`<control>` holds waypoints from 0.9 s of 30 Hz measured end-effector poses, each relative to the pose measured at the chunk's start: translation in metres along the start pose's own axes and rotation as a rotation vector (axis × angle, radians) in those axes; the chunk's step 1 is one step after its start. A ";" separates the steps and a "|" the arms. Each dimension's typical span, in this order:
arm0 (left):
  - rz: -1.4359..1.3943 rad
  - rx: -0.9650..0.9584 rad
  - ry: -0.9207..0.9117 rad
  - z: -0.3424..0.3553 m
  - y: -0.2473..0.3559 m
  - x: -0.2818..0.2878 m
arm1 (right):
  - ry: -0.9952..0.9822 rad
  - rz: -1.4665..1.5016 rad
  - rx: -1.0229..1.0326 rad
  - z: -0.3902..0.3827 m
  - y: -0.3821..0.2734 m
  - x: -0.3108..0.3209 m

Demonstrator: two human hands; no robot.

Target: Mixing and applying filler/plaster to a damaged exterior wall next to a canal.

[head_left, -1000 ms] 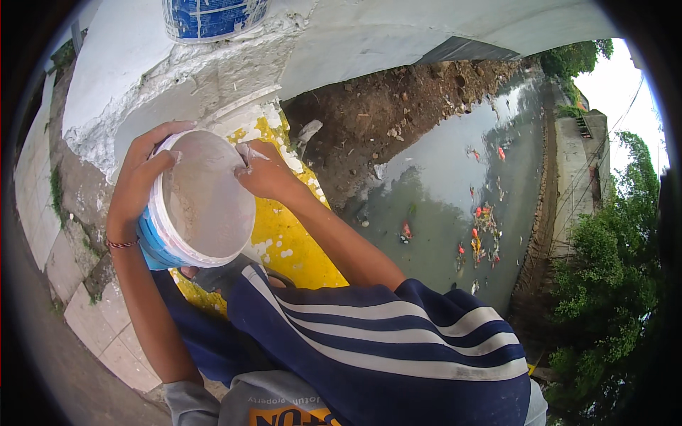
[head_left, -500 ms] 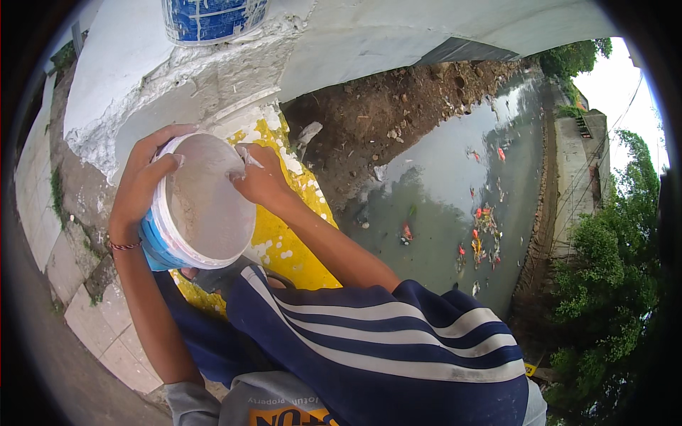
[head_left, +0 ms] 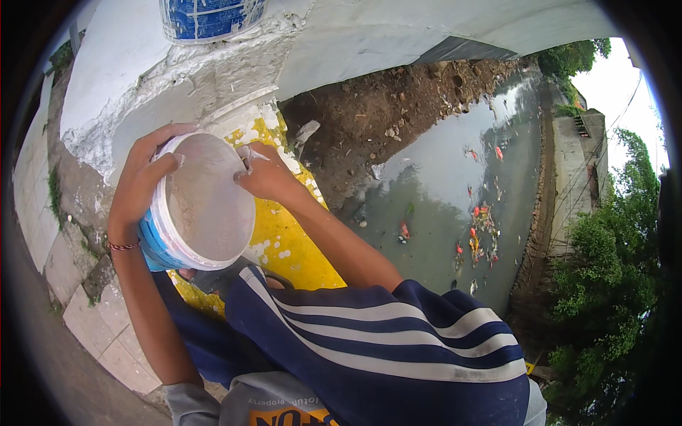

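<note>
A blue-and-white plastic bucket (head_left: 206, 206) is tilted, its mouth turned up toward me. Pale grey material (head_left: 193, 202) coats the inside, and I cannot tell how deep it lies. Around the left of the rim my left hand (head_left: 145, 170) is closed, thumb over the edge and fingers along the outside. My right hand (head_left: 266, 172) is at the opposite rim, fingers curled in against the edge, with white smears on them. A second blue bucket (head_left: 212, 20), spattered white, rests on the white ledge ahead.
I am over a narrow yellow-painted wall top (head_left: 284, 245) with flaking white patches. To the right it drops to a murky canal (head_left: 426, 192) with floating litter and a dirt bank (head_left: 376, 113). Paving tiles (head_left: 124, 355) lie lower left. The wall (head_left: 206, 92) ahead has rough, broken plaster.
My right hand has shifted slightly along the bucket's rim, and its fingers have curled further. The left hand and the bucket have hardly moved.
</note>
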State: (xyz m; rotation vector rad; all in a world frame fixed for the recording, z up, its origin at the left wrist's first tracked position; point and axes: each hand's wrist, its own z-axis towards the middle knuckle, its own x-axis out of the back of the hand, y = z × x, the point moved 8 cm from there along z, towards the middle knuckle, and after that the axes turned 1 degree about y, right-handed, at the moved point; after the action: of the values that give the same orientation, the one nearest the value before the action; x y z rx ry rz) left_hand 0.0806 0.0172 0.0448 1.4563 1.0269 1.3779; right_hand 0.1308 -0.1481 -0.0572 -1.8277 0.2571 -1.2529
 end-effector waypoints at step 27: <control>0.040 -0.018 0.010 0.002 -0.007 -0.001 | -0.036 0.022 0.084 -0.007 0.004 0.000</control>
State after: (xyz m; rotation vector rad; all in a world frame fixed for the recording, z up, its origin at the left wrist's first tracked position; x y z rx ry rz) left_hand 0.0822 0.0185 0.0375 1.4649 0.9940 1.4205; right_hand 0.1267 -0.1546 -0.0595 -1.7698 0.2014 -1.1965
